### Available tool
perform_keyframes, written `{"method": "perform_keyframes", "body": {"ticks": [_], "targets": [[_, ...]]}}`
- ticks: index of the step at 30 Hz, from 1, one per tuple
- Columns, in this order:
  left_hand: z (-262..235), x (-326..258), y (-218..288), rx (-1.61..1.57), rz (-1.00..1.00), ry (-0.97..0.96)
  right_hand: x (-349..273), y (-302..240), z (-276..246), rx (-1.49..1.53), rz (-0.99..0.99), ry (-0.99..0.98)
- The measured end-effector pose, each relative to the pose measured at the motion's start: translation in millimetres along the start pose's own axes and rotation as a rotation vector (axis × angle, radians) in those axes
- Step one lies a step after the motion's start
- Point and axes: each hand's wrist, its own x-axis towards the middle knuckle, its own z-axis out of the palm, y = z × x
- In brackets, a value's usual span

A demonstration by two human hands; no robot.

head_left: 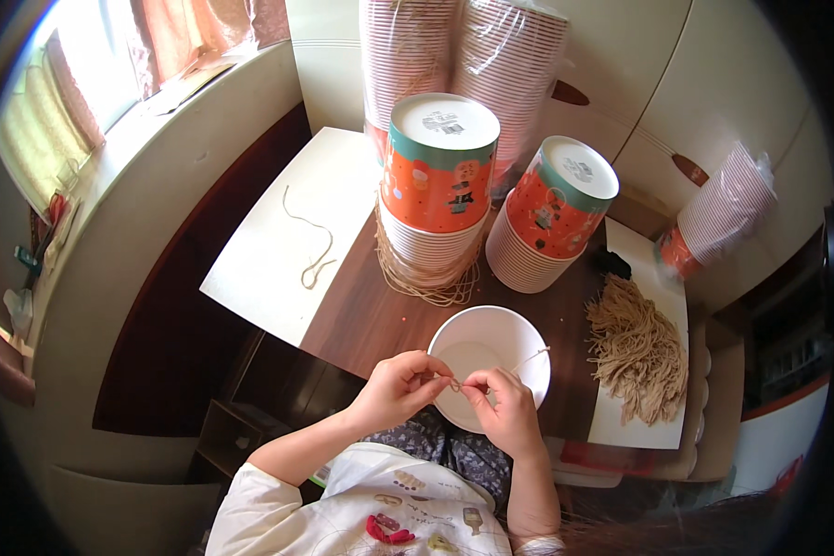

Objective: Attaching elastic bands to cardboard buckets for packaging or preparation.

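Pinches thin string loop (456, 384) with fingers of left hand (400, 387) and right hand (506, 408), over white tub (480, 324), low middle of frame. Likely light, soft; best held by sides.

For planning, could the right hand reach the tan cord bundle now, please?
Likely yes: the right hand pinches cord, but only the tub rim and tabletop seem between it and the bundle.
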Motion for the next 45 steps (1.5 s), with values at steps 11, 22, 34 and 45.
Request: {"method": "perform_keyframes", "body": {"ticks": [11,22,34,45], "targets": [[-8.1,2.1,12.1,0.006,-0.221,-0.057,0.3,-2.9,0.4,-0.024,-0.028,0.047],[-10.1,6.9,16.7,0.008,-0.295,-0.172,-4.9,-4.2,2.9,-0.054,-0.174,0.037],[-8.7,4.3,12.8,-0.075,-0.265,-0.161,-15.0,-8.8,-2.8,-0.154,-0.226,0.049],[-3.7,-3.5,3.7,-0.239,-0.173,-0.12,-12.3,-4.5,0.2,-0.146,0.015,0.053]]}}
